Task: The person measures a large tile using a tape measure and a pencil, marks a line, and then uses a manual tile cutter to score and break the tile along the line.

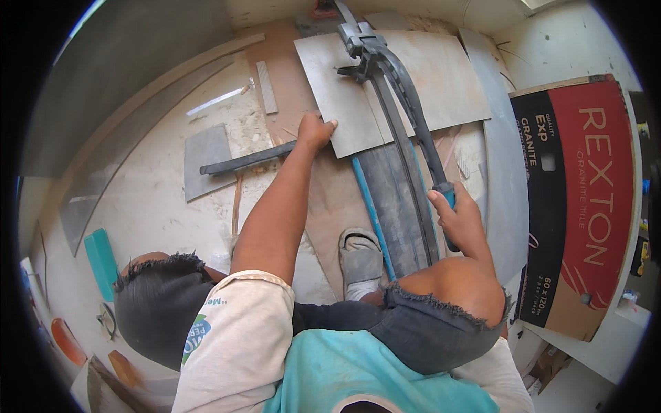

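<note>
A large grey-beige tile [441,79] lies across a manual tile cutter [396,206] with a dark bed, blue edge strips and a long rail. A thin straight line shows on the tile beside the rail. My left hand [316,132] is closed at the tile's left edge, its thumb on top; its other fingers are partly hidden. A dark side bar [248,158] runs leftward from beside that hand. My right hand [458,215] wraps round the grip of the cutter's long black handle [420,127], which slopes up to the carriage [361,45] near the tile's far edge.
A small grey tile piece [206,155] lies under the side bar's outer end. A red and black carton [595,206] stands at the right, a long grey slab [506,172] beside it. My sandalled foot [361,258] is left of the cutter bed. A teal block [101,263] lies at left.
</note>
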The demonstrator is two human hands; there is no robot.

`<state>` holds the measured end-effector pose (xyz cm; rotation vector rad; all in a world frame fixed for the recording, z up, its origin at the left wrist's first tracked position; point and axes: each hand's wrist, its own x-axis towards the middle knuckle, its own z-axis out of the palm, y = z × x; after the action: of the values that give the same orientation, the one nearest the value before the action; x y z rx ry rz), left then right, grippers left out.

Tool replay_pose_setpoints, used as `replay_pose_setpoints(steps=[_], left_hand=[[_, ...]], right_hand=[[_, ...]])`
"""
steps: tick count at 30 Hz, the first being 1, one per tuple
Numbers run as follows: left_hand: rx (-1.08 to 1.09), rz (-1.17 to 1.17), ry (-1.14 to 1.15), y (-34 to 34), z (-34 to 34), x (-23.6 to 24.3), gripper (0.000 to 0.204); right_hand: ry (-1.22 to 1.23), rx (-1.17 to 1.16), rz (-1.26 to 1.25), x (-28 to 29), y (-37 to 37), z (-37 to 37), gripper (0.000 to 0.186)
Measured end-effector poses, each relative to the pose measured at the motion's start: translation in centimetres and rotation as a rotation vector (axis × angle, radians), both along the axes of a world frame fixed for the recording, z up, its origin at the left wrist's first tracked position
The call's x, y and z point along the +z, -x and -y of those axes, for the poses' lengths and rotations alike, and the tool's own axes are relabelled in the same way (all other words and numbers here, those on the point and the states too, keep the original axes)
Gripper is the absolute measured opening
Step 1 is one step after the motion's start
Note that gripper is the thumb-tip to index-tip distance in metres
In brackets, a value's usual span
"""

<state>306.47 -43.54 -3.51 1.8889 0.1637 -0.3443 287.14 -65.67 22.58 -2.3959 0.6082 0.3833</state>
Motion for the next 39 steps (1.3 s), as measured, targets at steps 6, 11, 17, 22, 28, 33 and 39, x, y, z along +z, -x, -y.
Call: replay_pose_setpoints(steps=[6, 11, 17, 22, 28, 33, 39], left_hand=[[-0.001, -0.010, -0.020, 0.3, 0.8, 1.8, 0.033], [0.002, -0.020, -0.039, 0.5, 0.5, 2.4, 0.035], [0.008, -0.033, -0.035, 0.6, 0.6, 3.2, 0.033], [-0.003, -0.028, -0.056, 0.6, 0.5, 3.1, 0.034], [0.014, -0.021, -0.041, 0.8, 0.6, 3.1, 0.036], [-0.001, -0.025, -0.067, 0.6, 0.5, 2.4, 0.036], [0.027, -0.022, -0.038, 1.0, 0.7, 3.8, 0.034]], right_hand=[[-0.011, 0.036, 0.053, -1.1, -1.9, 0.4, 0.048], [0.032, 0.107, 0.107, -2.1, -3.6, 0.6, 0.037], [0.097, 0.139, 0.132, -2.2, -5.8, 0.0, 0.052], [0.086, 0.109, 0.060, -1.2, -7.8, -1.3, 0.053], [0.089, 0.094, 0.046, -1.3, -9.9, -1.8, 0.047], [0.063, 0.120, 0.089, -1.7, -11.3, -1.9, 0.053], [0.077, 0.121, 0.078, -1.3, -13.0, -2.5, 0.053]])
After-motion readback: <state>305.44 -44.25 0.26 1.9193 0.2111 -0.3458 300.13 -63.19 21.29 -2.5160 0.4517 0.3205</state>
